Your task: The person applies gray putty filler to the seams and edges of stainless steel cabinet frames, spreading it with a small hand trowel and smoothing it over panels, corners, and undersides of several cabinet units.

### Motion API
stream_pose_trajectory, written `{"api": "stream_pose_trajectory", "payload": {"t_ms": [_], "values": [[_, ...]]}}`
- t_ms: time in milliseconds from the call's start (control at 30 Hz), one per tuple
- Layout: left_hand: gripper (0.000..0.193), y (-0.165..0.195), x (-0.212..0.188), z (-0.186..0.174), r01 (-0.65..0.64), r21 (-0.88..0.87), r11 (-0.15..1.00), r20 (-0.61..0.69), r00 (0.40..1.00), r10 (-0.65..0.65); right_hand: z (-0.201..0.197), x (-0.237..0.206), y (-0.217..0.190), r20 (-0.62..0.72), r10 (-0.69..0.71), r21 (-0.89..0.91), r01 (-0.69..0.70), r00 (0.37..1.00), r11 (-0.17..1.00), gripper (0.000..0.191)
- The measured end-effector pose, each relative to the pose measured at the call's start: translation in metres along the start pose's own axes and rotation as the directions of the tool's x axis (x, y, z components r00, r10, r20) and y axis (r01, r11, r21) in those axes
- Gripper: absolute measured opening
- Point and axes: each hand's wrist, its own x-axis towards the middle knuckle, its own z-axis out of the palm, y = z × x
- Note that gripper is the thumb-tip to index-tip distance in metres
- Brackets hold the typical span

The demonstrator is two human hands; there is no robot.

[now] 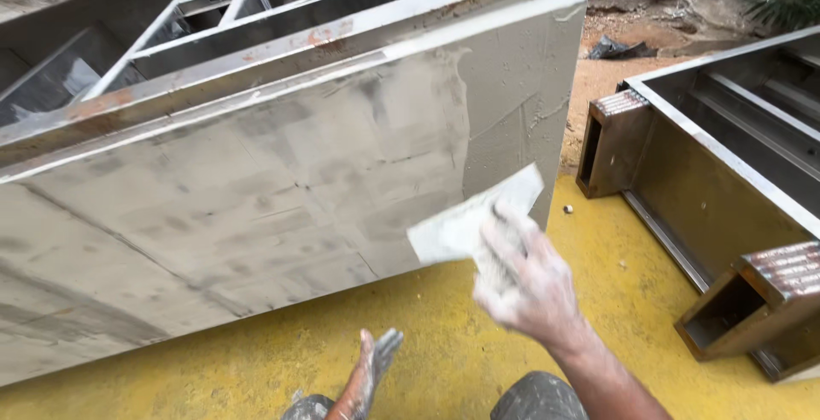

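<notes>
Matt, putty-smeared metal cabinet [256, 172]

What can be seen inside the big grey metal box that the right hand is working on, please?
Through the open top of the grey box, metal frame bars and a rust-stained rim show. The right hand presses a pale sheet against its side. The box's floor is hidden.

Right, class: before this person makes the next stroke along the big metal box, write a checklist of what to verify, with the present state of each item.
1. Right hand grips the flat pale sheet: ok.
2. Sheet lies against the metal box, near its right corner: ok.
3. Left hand is off the box, low by the knee: ok.
4. Panel face evenly finished: not ok, grey smears and streaks show.
5. Yellow floor under the hands is free of tools: ok.
6. Sheet's working face is still usable: cannot tell.
</notes>
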Motion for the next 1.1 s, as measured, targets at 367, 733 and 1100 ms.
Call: {"api": "stream_pose_trajectory", "payload": {"t_ms": [367, 733, 1100], "values": [[0.111, -0.004, 0.029, 0.024, 0.255, -0.317, 0.914, 0.06, 0.967, -0.249, 0.054, 0.12, 0.037, -0.127, -0.101, -0.359, 0.049, 0.987, 0.932, 0.076], [0.102, -0.043, 0.011, 0.005, -0.042, -0.26, 0.965, -0.098, 0.995, 0.017, 0.178, -0.099, 0.092, -0.12, 0.039, -0.27, -0.071, 0.992, 0.96, 0.073], [0.098, -0.057, 0.011, 0.005, -0.055, -0.201, 0.978, -0.157, 0.987, 0.023, 0.187, -0.159, 0.08, 0.475, 0.659, -0.46, -0.474, 0.583, 0.751, 0.081]]}}
